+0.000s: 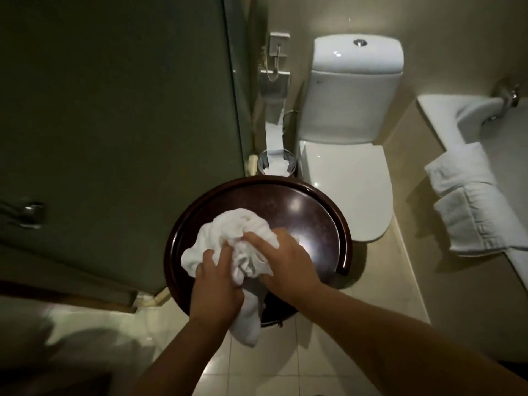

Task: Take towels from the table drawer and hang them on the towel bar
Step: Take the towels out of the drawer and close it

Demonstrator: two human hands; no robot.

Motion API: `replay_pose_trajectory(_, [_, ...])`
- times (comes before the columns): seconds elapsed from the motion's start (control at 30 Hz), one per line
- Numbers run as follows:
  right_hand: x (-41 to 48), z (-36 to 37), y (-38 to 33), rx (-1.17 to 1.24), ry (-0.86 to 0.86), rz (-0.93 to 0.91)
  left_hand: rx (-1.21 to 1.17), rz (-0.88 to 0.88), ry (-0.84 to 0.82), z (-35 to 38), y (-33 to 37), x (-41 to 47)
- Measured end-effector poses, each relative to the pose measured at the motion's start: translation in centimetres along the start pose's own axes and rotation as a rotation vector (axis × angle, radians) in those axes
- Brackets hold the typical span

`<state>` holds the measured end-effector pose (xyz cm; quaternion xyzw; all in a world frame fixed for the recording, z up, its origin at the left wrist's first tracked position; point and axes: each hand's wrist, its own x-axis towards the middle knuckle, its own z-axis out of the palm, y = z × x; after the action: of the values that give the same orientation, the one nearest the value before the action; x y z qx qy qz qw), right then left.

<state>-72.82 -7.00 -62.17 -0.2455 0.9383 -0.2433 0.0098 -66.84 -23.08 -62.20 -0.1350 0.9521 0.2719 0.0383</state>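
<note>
A crumpled white towel [228,232] lies bunched on the round dark wooden table [328,212], with one end hanging over the near edge toward the floor. My left hand [215,290] grips its lower left part. My right hand [285,261] is closed on its right side. The drawer is hidden under the table top and my hands. At the far right, two white towels [471,201] hang over the white bathtub edge, below a chrome fitting [505,95] on the wall.
A white toilet [351,138] with shut lid stands behind the table. A small bin [275,165] with paper trailing into it sits left of it. The glass shower door [114,138] with a metal handle fills the left.
</note>
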Motion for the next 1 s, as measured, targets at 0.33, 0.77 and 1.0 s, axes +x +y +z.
replay_pose_trajectory(0.33, [6.9,-19.6,-11.9,-0.083,0.152,-0.306,-0.011,0.098,0.274,-21.2,8.6,-1.3])
replay_pose_trajectory(0.77, [10.9,-34.6,-34.3,-0.055,0.326,-0.728,0.328,-0.062,0.643,-48.5,11.4,-13.0])
replay_pose_trajectory(1.0, [10.9,-37.2,-44.2,-0.014,0.414,-0.865,0.437,-0.105,0.738,-57.4,9.7,-19.0])
